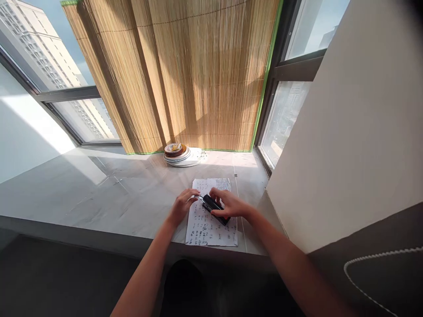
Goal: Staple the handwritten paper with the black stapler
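Sheets of paper with handwriting lie near the front edge of the grey ledge. Over them is a black stapler-like tool, slanting from upper left to lower right. My right hand is wrapped round it from the right, thumb below and fingers above. At its upper-left end, my left hand pinches a small shiny piece, too small to make out clearly.
A stack of plates stands at the back of the ledge, before a bamboo blind. A white wall rises at the right. A beaded cord hangs at the lower right.
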Motion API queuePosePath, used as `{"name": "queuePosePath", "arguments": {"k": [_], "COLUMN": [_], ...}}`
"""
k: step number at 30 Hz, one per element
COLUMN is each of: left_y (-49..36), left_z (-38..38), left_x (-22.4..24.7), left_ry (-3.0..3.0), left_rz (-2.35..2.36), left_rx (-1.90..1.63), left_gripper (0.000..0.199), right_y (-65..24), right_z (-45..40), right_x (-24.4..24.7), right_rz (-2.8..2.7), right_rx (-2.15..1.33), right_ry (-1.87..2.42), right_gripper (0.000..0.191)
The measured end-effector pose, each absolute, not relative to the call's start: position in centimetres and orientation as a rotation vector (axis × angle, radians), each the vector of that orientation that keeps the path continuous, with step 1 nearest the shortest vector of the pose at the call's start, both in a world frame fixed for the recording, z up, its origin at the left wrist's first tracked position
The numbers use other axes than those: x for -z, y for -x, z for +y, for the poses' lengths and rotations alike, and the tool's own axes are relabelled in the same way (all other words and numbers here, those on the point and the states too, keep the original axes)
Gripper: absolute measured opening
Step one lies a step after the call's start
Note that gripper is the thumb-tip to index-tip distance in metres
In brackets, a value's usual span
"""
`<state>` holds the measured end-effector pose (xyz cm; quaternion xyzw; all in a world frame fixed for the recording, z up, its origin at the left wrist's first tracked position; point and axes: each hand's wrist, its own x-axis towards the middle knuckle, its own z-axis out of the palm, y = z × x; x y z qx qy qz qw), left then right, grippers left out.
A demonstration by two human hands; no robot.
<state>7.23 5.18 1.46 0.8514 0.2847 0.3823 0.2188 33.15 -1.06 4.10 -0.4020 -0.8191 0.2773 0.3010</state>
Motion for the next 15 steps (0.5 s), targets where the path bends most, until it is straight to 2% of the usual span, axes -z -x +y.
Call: {"name": "queuePosePath", "arguments": {"k": [7, 15], "left_y": [-7.28, -7.24], "left_z": [5.15, 4.96], "left_x": [-1.67, -1.80], "left_ry": [-2.319, -2.269], "left_rz": [0.826, 0.754], "left_rx": [-0.934, -0.874], "left_gripper": [0.017, 0.019], "right_y": [-32.50, -32.30], "right_z": [-0.95, -0.78], "right_x": [-3.91, -3.71], "right_rz": [-2.041, -2.047], "right_rx": [-0.709, -0.692], "right_ry": [0.960, 0.908], "right_gripper": [0.027, 0.027]}}
